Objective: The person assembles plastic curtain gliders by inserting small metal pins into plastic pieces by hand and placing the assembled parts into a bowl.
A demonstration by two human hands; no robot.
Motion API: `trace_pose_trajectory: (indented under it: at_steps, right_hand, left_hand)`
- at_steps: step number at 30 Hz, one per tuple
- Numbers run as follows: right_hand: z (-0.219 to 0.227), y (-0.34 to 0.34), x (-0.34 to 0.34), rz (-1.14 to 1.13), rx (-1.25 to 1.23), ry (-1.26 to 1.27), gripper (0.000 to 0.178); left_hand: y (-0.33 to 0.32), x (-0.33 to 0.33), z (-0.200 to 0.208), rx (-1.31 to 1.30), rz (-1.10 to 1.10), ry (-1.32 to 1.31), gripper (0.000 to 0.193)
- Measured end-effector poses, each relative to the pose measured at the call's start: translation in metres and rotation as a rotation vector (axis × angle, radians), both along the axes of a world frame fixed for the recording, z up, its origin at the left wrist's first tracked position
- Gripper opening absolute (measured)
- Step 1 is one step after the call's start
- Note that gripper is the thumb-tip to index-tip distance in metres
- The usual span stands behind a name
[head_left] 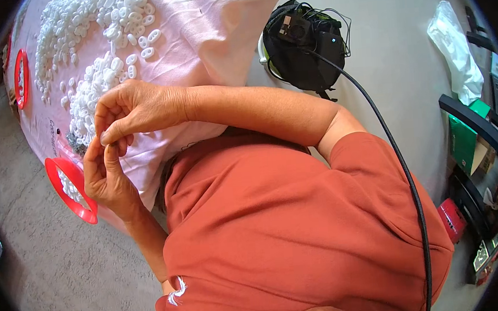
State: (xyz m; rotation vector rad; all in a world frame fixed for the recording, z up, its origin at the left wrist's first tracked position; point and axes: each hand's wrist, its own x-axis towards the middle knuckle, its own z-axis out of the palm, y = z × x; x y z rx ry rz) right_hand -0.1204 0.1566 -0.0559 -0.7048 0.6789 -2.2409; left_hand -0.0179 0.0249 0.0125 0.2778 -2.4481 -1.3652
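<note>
Red rims circle two tubs at left, the near tub (84,214) and far tub (22,104), white pieces in both. Two white heaps, a far heap (72,19) and near heap (86,100), lie on the pink-covered desk (187,50). Left hand (110,179) and right hand (136,110) meet, fingertips pinched together; on what, I can't tell.

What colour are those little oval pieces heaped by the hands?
The little oval pieces are white; the head view shows them best.
</note>
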Motion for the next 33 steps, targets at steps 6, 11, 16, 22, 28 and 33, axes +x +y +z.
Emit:
trace_pose_trajectory:
  at_steps: [6,11,16,22,28,33]
  right_hand:
    - [-0.005,-0.004,0.000,-0.016,-0.025,0.012,0.013]
    - [-0.005,-0.005,0.001,-0.057,-0.029,0.041,0.013]
    - [-0.005,-0.005,0.002,-0.095,-0.021,0.061,0.013]
    - [-0.005,-0.004,0.002,-0.177,-0.009,0.050,0.012]
    - [-0.005,-0.007,0.007,-0.341,0.051,0.117,0.009]
    - [-0.004,-0.005,0.006,-0.397,0.106,0.159,0.008]
  left_hand:
    - [-0.003,-0.001,-0.001,0.154,-0.062,-0.005,0.024]
    - [-0.005,-0.001,-0.003,0.169,-0.078,-0.003,0.023]
    - [0.001,-0.003,-0.002,0.127,0.010,0.021,0.025]
    - [0.004,-0.008,0.001,0.153,-0.041,-0.005,0.026]
    - [0.003,-0.010,-0.001,0.106,-0.033,-0.013,0.026]
    - [0.004,-0.010,0.003,-0.039,-0.046,-0.094,0.028]
